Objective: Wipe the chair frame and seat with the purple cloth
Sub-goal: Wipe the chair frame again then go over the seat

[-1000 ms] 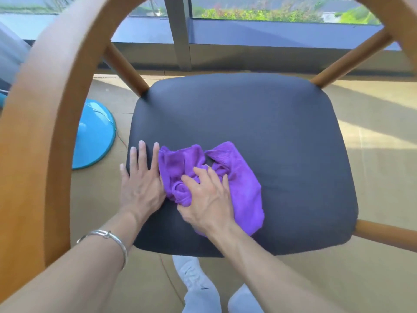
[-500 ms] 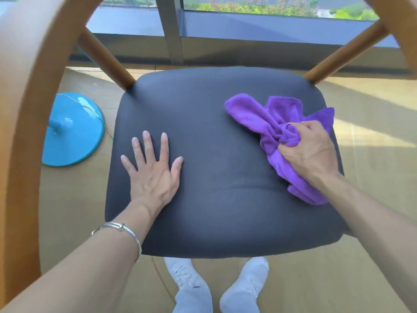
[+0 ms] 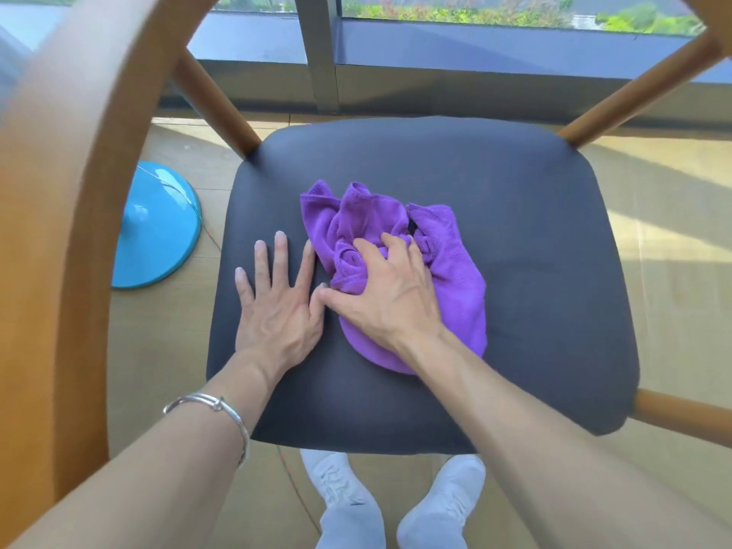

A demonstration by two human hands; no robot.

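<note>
A: Where's the cloth?
B: Frame (image 3: 79, 192) rings seat (image 3: 534, 251). Cloth (image 3: 455, 279) bunched mid-seat, long axis near-to-far, under my right hand (image 3: 388, 295), which grasps it. Left hand (image 3: 273, 307) flat beside it, released. Most bare seat lies rightward.

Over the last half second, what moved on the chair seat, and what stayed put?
The right hand, gripping the purple cloth, swept it across the seat from the right side back to the middle, ending beside the left hand. The left hand stayed flat on the seat's left part, and the cloth was never let go.
</note>
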